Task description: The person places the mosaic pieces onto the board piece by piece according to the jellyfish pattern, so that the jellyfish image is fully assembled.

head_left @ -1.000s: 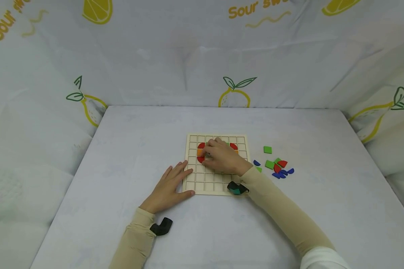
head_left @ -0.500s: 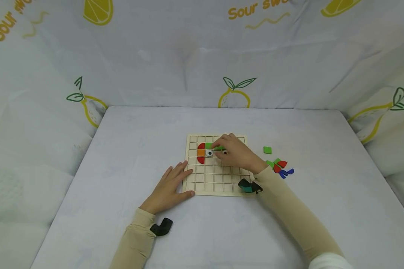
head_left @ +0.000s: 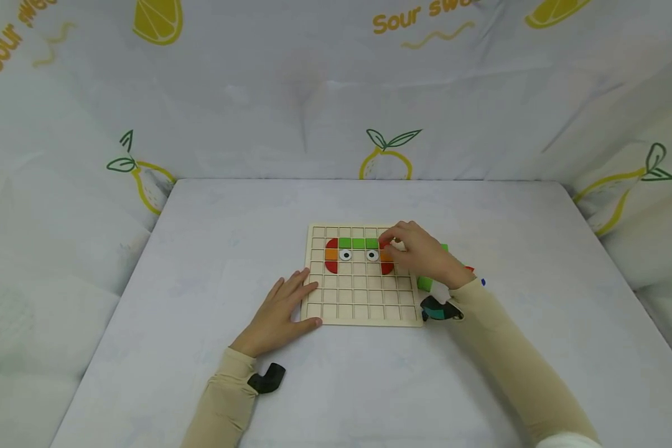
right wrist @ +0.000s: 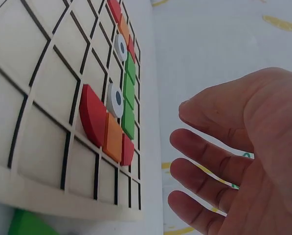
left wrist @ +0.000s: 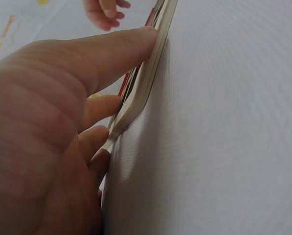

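My left hand (head_left: 274, 320) lies at the lower left of a pale wooden grid board (head_left: 364, 298), its fingers and thumb extended onto the edge. In the left wrist view, the thumb (left wrist: 121, 49) touches the board's rim. My right hand (head_left: 425, 252) hovers over the board's right side, its fingers loosely bent. Nothing shows between those fingers in the right wrist view. Set in the grid are green squares (head_left: 358, 243) in a row, two round eye tiles (right wrist: 116, 100) below them, and red rounded pieces (right wrist: 91, 116) with orange squares (right wrist: 112, 136) at both sides.
Right of the board, partly covered by my right hand and sleeve, lie loose pieces: a green square (head_left: 425, 284), a red piece (head_left: 469, 269) and a blue piece (head_left: 483, 282). A white cloth printed with lemons (head_left: 386, 155) hangs behind the white table (head_left: 229, 218).
My right hand has moved rightward across the board from the left-hand pieces, uncovering the eye tiles and the green row. My left hand stays at the board's edge.
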The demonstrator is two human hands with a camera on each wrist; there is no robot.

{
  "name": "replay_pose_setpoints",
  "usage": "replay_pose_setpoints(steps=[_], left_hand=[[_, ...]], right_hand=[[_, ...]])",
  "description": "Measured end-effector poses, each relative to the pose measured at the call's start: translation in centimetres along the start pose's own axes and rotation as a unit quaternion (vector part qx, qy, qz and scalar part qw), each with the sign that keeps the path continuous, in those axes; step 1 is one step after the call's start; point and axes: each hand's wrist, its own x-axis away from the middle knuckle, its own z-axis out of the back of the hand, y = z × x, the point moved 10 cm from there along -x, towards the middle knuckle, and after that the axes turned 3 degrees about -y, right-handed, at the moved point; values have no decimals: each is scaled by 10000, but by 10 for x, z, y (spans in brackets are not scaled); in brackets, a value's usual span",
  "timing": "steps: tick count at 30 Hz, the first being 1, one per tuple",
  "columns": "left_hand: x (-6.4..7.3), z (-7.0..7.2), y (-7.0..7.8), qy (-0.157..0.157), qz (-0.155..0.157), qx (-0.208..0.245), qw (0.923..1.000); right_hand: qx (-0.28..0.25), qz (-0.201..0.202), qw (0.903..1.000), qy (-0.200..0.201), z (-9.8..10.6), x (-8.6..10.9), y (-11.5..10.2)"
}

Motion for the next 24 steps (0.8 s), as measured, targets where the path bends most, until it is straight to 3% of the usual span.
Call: replay_pose_setpoints(steps=[6,13,17,24], left_hand=[[0,0,-1,-17,32,10,10000],[0,-1,-1,-20,15,-13,10000],[0,-1,-1,-34,29,10,10000],[0,-1,0,-37,47,-25,10000]], right_hand=[[-170,-488,9986,-73,5,12,24],[-173,-735,9971,-1,13,23,50],[24,-962,9954,-12,19,30,63],[808,-1181,9897,-15,23,38,81]])
